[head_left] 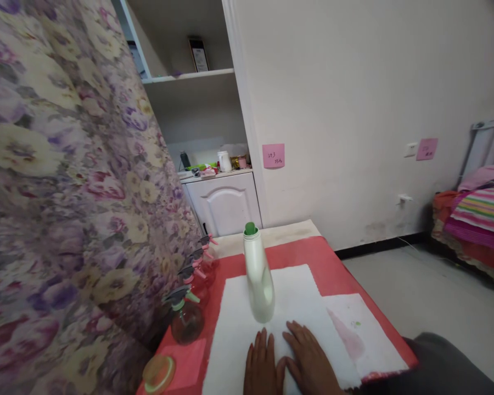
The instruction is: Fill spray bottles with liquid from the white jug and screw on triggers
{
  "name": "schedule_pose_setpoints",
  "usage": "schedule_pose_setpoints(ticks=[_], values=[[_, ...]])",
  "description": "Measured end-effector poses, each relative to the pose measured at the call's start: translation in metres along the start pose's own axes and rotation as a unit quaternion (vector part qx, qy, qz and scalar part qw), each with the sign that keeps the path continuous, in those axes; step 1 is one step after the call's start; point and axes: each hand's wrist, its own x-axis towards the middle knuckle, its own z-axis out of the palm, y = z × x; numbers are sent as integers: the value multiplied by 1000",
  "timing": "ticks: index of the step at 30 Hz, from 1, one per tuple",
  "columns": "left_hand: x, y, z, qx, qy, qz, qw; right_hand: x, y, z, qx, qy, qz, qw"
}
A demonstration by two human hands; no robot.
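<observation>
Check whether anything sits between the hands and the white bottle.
Nothing visible does. The white bottle stands upright on the white sheet just beyond the fingertips of the left hand and right hand, both flat on it. The spray bottles stand off to the left.

Palms down (fingers extended), left hand [263, 365] and right hand [312, 359] lie adjacent.

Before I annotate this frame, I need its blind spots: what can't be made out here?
Head view, left hand and right hand: wrists cut off by the bottom edge.
Head view, bottle: its opaque wall hides the fill level.
Head view, pink note: writing too small to read.
Head view, counter items: small and blurred.
</observation>
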Motion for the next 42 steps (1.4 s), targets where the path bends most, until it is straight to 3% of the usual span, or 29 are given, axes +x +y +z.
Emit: schedule_pose_setpoints(ticks=[9,14,42], values=[[3,5,-15,15,-17,-8,1000,-2,-2,1,-1,-3,5,1000],[3,12,-17,-15,-5,-55,998,-3,-2,1,-14,-8,2,1000],[5,15,-15,-27,-2,-71,997,-3,-2,0,9,-12,15,1000]])
